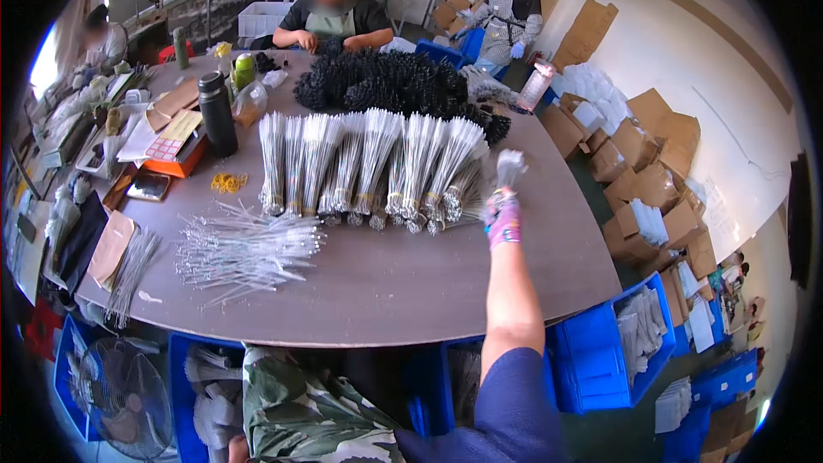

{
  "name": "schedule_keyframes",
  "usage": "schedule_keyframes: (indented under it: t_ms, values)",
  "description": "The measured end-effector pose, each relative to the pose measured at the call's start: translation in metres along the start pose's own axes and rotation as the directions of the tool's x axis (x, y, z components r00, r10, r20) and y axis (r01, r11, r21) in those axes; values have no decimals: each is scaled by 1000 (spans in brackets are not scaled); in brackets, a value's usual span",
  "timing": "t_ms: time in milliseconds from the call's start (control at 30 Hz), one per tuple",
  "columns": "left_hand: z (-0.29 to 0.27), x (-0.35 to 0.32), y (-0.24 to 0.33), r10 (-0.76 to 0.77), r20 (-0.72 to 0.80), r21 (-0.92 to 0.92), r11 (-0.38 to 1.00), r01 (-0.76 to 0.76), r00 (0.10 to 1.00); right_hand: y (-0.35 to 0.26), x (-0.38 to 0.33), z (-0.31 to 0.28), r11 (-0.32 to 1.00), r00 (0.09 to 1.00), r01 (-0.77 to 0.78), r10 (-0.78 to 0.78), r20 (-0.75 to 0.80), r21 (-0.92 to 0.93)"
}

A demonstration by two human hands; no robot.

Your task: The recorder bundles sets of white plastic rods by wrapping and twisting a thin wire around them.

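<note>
My right hand, in a patterned pink and purple glove, reaches out over the right part of the table. Its fingers are closed round a bundle of thin wire stems with a whitish top, blurred by motion. Just left of it stands a row of similar upright bundles, silvery with white tips, packed side by side. A loose heap of thin whitish stems lies on the table further left. Of my left hand, only a patch of skin shows at the lower edge beside the camouflage cloth; its fingers are hidden.
Beyond the row, a black bristly pile lies before a seated person. Another person stands at the far right. A dark bottle, yellow rubber bands and a phone occupy the left side. Blue crates and cardboard boxes flank the table.
</note>
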State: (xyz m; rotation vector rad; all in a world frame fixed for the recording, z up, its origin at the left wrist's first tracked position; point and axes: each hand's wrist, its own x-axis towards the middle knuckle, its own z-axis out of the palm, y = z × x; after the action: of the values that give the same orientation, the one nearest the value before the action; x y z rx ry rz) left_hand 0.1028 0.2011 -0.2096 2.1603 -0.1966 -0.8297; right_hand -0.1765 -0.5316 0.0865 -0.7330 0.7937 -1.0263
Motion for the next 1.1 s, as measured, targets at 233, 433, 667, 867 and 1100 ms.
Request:
schedule_keyframes:
  t_ms: [233, 433, 667, 867, 1100]
  values:
    - [-10, -83, 145, 291, -307, -130, 930, -343, 906, -81, -173, -7, 990, 952, 143, -139, 273, 4]
    - [29, -119, 285, 441, 327, -442, 853, -277, 836, 32, -299, -19, 986, 979, -78, 104, 178, -144]
    - [69, -128, 289, 458, 704, -667, 689, 283, 543, 165, -393, 14, 785, 689, 29, 432, 582, -618]
    - [76, -135, 278, 271, 512, -846, 321, 425, 815, 200, -411, 35, 550, 569, 225, 596, 566, -804]
    - [82, -134, 255, 471, 333, -784, 619, -37, 817, 186, -373, 37, 529, 725, 177, 500, 474, -830]
